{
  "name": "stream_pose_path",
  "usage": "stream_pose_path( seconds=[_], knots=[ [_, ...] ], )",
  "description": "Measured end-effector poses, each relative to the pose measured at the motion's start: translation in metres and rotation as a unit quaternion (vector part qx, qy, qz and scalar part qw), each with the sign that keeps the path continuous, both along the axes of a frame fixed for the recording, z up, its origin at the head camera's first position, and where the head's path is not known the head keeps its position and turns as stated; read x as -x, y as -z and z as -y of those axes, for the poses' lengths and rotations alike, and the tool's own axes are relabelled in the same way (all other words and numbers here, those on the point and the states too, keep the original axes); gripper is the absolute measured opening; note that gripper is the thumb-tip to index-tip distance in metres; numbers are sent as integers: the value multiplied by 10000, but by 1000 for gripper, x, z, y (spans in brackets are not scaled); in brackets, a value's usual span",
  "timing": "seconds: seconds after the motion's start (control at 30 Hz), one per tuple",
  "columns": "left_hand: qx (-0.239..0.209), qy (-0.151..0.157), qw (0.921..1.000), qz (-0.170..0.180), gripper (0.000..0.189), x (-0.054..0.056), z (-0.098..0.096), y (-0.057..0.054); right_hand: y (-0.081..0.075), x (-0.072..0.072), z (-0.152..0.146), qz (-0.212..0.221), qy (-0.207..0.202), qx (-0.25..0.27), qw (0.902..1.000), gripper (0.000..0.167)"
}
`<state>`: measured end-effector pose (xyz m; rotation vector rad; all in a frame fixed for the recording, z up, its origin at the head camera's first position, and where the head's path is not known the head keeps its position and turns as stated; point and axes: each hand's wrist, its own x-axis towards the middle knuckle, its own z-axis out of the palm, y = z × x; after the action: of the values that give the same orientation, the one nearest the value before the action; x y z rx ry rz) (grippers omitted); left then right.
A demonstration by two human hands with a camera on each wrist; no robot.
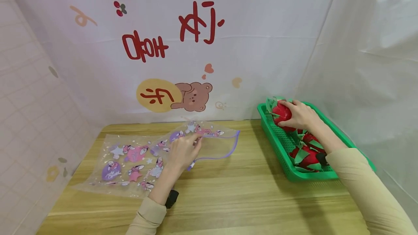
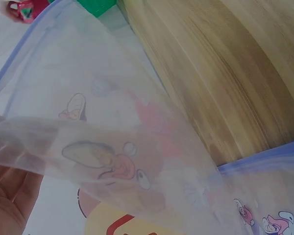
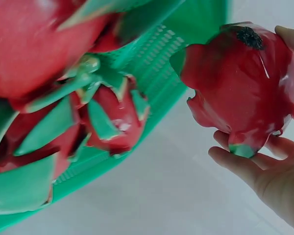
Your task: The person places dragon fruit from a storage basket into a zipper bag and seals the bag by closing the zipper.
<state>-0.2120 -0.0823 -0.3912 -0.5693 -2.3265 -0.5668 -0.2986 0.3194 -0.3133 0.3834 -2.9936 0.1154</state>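
My right hand (image 1: pixel 301 114) grips a red dragon fruit (image 1: pixel 281 113) with green leaf tips, above the far end of a green plastic basket (image 1: pixel 284 162). In the right wrist view, fingers and thumb curl round that fruit (image 3: pixel 245 83). Several more dragon fruits (image 1: pixel 306 157) lie in the basket's near part. My left hand (image 1: pixel 184 151) pinches the upper film of a clear zip bag (image 1: pixel 143 166) printed with pink and purple cartoons. Its purple-edged mouth (image 1: pixel 233 148) gapes toward the right. Seen from the left wrist, film (image 2: pixel 112 137) covers part of the left hand (image 2: pixel 10 200).
The bag and basket stand on a wood-grain table (image 1: pixel 228 198). A white printed cloth (image 1: pixel 254 46) hangs behind it, with more cloth at both sides. A purple zip slider (image 1: pixel 192 164) sits at the bag's mouth.
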Motion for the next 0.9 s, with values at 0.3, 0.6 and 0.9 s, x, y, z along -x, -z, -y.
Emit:
stream_pose_path(
  seconds=[0.3,0.6,0.9],
  knots=[
    [-199,-104,9997,-68,10,3,0,0,-6,-26,23,-762,-364,199,9962,77],
    [-217,-203,9994,-171,11,6,-1,0,-7,-51,48,-1651,-1006,443,9801,79],
    [-252,-295,9986,-353,12,7,-2,-2,6,-66,67,-2259,-1935,475,9536,84]
  ],
)
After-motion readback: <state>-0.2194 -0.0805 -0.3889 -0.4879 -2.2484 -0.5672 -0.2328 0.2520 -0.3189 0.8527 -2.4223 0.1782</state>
